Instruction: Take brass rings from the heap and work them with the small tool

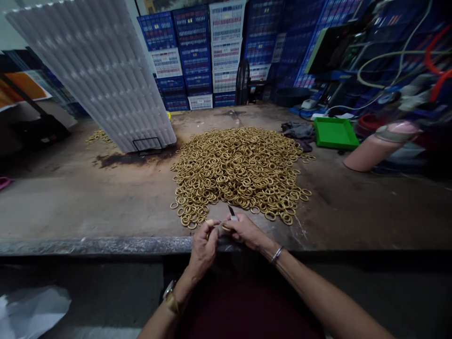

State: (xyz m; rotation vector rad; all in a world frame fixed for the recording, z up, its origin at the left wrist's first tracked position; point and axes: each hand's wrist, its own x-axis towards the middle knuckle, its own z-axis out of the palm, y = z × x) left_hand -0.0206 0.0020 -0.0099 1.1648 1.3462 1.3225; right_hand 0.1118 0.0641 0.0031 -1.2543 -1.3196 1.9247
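Observation:
A large heap of brass-coloured rings [240, 172] lies in the middle of the worn workbench [88, 207]. At the bench's near edge my left hand [204, 245] is closed in a pinch on one ring [226, 228] held between both hands. My right hand [245, 230] is closed on a small knife [231, 212], its dark blade sticking up and away from me, right beside the ring. Both hands touch just in front of the heap's near fringe. A watch sits on my left wrist and a bracelet on my right.
A white ribbed panel [102, 70] leans on the bench at back left, with a few more rings [99, 137] beside it. A green tray [334, 133] and a pink cylinder [377, 146] stand at right. Blue and white crates [212, 52] are stacked behind.

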